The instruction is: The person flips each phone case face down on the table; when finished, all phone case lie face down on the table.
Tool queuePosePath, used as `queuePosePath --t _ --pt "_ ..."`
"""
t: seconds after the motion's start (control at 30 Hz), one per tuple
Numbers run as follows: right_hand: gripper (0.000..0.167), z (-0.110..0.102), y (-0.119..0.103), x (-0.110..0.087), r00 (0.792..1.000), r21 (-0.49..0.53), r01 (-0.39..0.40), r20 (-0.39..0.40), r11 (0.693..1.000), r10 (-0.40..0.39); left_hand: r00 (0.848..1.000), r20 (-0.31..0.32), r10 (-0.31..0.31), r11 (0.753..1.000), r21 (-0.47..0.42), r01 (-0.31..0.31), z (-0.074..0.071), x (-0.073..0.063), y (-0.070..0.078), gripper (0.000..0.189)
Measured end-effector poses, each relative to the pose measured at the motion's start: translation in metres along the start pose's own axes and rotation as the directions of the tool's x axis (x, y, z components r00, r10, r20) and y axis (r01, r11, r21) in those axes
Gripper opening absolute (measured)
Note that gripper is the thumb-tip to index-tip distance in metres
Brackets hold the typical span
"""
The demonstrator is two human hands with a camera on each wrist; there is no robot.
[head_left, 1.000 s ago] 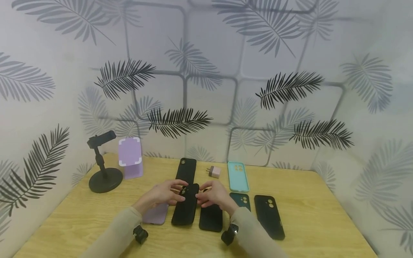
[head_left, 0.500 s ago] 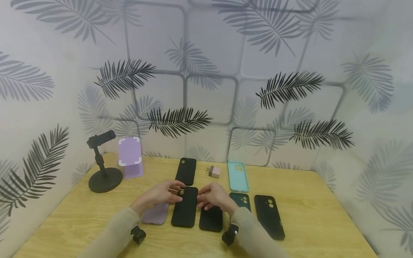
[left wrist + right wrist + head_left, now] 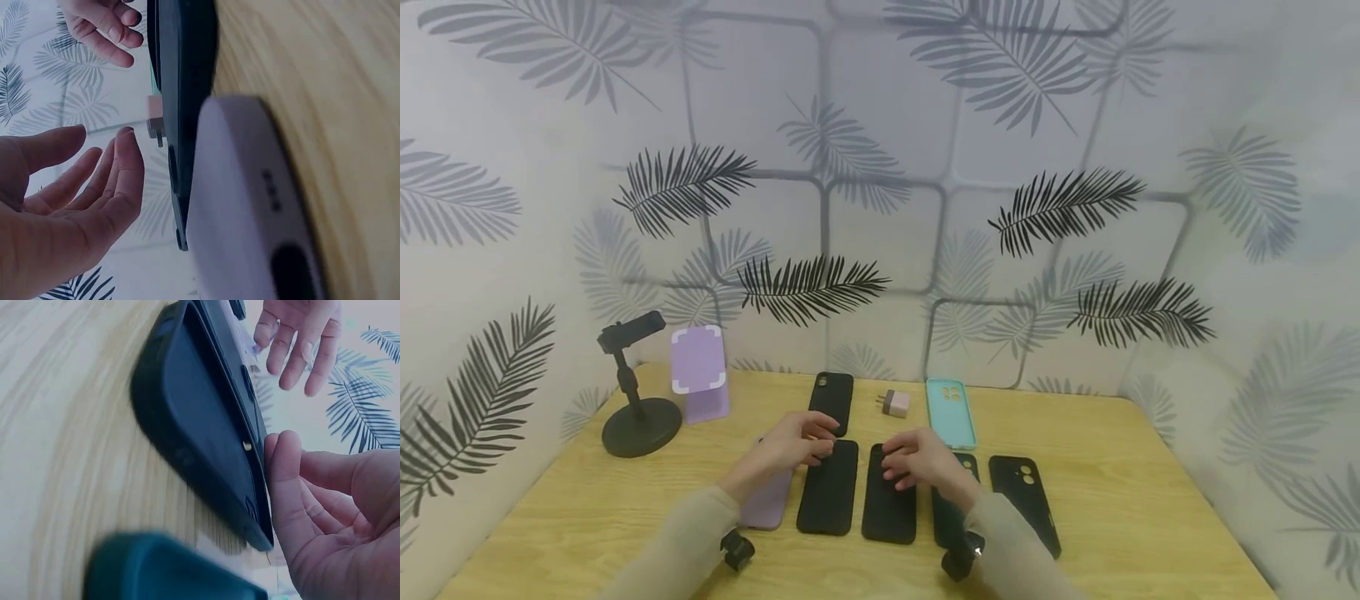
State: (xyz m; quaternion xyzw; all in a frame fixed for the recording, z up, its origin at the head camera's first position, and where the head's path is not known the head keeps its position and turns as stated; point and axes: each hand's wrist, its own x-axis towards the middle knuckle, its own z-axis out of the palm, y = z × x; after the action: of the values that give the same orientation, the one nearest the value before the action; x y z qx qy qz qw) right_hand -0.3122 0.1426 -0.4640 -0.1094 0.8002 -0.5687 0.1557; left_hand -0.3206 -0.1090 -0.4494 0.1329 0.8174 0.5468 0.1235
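My left hand [image 3: 790, 446] hovers with loosely bent fingers over the top of a black phone case [image 3: 827, 496]. It holds nothing, and in the left wrist view the fingers [image 3: 128, 169] are apart from the cases. My right hand [image 3: 928, 462] is over the upper part of a second black phone case [image 3: 887, 510]. In the right wrist view its fingertips [image 3: 287, 447] are close by that case's edge [image 3: 187, 462]; whether they touch cannot be told. A lilac phone case [image 3: 767, 507] lies partly under my left forearm. A dark green phone case [image 3: 946, 512] is partly hidden by my right wrist.
Farther back lie a black phone case [image 3: 831, 406], a pink and grey charger plug [image 3: 895, 404] and a turquoise phone case [image 3: 951, 415]. Another black case [image 3: 1024, 500] is on the right. A black stand [image 3: 642, 425] and a lilac stand [image 3: 698, 362] are at the back left.
The black case between my hands, tilted up a second ago, now lies flat and is let go. My left hand has lifted off; my right hand has moved right over the neighbouring black case.
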Motion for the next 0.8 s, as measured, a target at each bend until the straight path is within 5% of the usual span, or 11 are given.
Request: queuePosePath --t 0.33,0.8 --pt "0.027 -0.026 0.008 -0.016 0.999 -0.007 -0.032 -0.043 0.999 0.032 0.994 0.107 -0.023 0.998 -0.062 0.029 0.028 0.003 0.007 0.039" --pt "0.031 -0.042 0.003 -0.035 0.994 -0.063 -0.098 0.047 0.993 0.101 0.982 0.186 0.002 0.996 -0.093 0.016 0.043 0.004 0.01 0.043"
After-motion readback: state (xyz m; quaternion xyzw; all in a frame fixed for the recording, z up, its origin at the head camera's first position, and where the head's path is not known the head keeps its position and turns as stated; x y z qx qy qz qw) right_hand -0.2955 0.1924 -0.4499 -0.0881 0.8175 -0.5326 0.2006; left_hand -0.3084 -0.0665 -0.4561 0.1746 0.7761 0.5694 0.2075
